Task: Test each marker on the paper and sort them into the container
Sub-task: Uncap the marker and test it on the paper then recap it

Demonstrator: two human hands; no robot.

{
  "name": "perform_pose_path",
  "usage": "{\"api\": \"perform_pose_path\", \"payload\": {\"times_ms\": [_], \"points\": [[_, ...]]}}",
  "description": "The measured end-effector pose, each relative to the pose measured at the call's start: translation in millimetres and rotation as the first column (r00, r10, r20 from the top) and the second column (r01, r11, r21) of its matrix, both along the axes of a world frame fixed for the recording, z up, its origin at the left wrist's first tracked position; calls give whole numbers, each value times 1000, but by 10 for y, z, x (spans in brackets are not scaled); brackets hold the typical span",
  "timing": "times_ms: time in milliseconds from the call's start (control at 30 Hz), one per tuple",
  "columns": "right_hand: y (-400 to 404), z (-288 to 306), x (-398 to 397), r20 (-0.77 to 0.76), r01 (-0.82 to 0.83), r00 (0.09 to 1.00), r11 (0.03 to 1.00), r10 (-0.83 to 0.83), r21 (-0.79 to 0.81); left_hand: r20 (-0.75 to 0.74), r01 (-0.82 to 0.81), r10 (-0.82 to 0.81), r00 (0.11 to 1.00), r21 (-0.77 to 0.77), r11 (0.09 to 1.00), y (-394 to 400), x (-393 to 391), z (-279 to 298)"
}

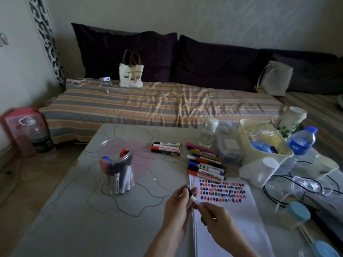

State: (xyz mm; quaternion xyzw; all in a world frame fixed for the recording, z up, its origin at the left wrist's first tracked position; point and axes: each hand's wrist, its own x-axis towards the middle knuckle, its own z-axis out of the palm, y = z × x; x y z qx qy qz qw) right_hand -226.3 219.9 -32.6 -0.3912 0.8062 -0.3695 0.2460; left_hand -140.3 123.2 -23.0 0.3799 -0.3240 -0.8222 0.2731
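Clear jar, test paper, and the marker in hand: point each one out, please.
clear jar [115, 160]: head view, on its transparent side wall.
test paper [241, 212]: head view, on the blank area below the scribbles.
marker [193, 198]: head view, on its white barrel between the two hands.

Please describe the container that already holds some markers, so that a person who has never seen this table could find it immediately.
Start at the grey table and look to its left half, left of the white paper with the colour marks. There stands a clear plastic jar, upright and open, apart from the loose markers lying flat. It alone is see-through with markers standing inside it.
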Motion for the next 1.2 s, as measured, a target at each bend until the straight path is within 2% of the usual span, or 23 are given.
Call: {"api": "perform_pose_path", "payload": {"times_ms": [167,233,267,333,367,400,467,533,600,667,767,867,900,933,1000,1033,1200], "points": [[80,41,-8,-210,40,975,988,-71,-148,47,-37,40,998,-49,998,-10,-139,-33],[58,35,-25,-328,38,939,981,-100,-190,63,-49,51,997,-42,998,7,-218,-44],[65,26,-28,-414,24,904,978,-109,-206,62,-66,67,996,-14,998,2,-246,-52],[162,23,-31,-559,4,819,977,-125,-213,-5,-183,186,983,169,969,-152,-210,-91],[256,36,-38,-586,11,799,977,-137,-212,-43,-264,283,958,253,931,-292,-154,-116],[367,31,-70,-599,30,783,973,-165,-229,-48,-325,348,936,259,909,-436,-89,-168],[570,13,-187,-516,130,828,970,-221,-206,-4,-306,307,952,63,950,-564,23,-231],[643,2,-242,-347,208,911,975,-222,-77,118,-106,129,985,-184,977,-459,27,-245],[619,-26,-251,-209,165,963,986,-169,-34,248,97,4,969,-391,915,-311,-48,-236],[582,-5,-264,-135,161,976,983,-171,-84,347,228,-30,937,-545,807,-269,-137,-256],[573,-10,-324,-75,152,983,977,-165,-152,427,355,-40,903,-693,628,-347,-216,-290],[598,-77,-493,-14,230,971,945,-240,-231,513,469,-27,858,-760,450,-416,-277,-412],[610,-88,-548,62,263,965,926,-256,-272,537,493,-17,843,-760,423,-443,-291,-472],[610,-70,-591,210,316,943,895,-258,-316,561,514,-4,828,-756,405,-466,-305,-531],[611,-7,-657,513,447,823,835,-244,-320,599,560,11,801,-755,342,-491,-334,-644],[613,22,-689,561,492,785,815,-264,-306,612,583,10,791,-757,295,-491,-354,-690],[590,-85,-887,263,528,845,805,-465,-271,603,592,82,793,-796,129,-494,-413,-872]]}}
